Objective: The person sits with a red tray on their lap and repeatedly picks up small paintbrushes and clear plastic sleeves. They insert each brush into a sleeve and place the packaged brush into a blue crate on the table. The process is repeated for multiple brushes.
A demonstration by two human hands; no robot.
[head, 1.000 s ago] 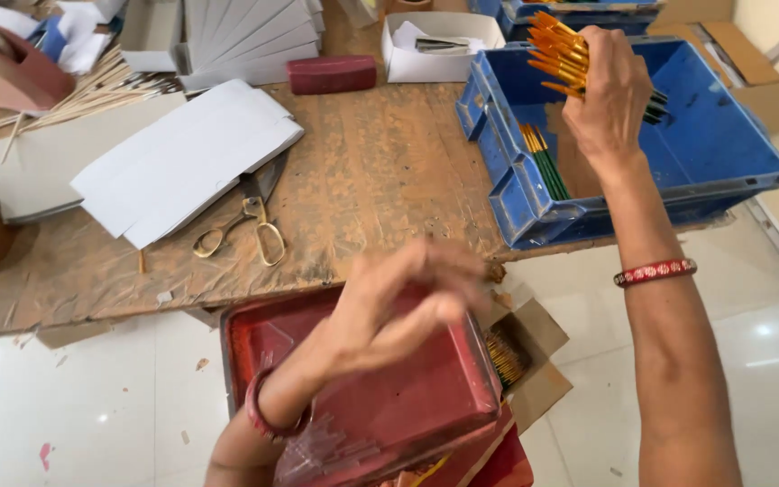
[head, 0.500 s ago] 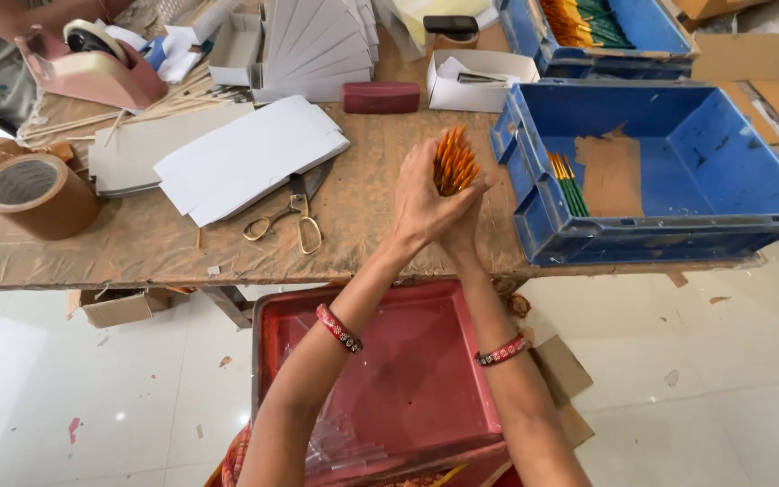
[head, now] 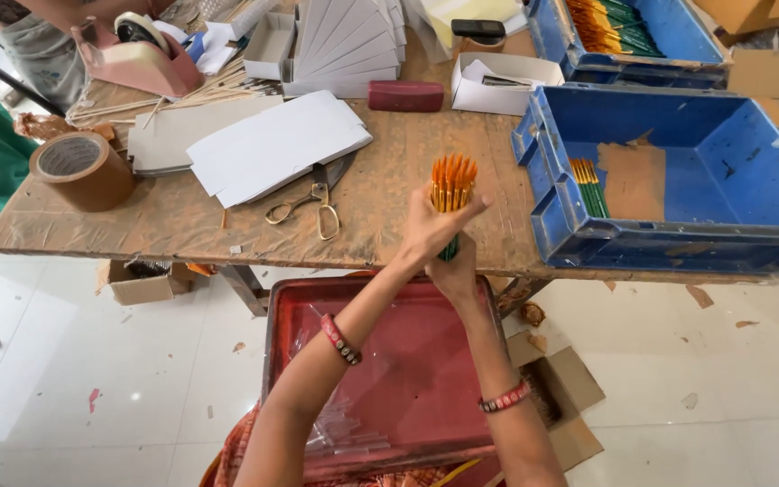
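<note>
Left hand and right hand are both closed around a bundle of pencils, held upright above the front edge of the worktop; the left hand grips higher, the right lower. Orange ends point up. Scissors lie just left on the worktop, beside white sheets. A blue crate stands to the right, holding more pencils. A red tray sits below the arms.
</note>
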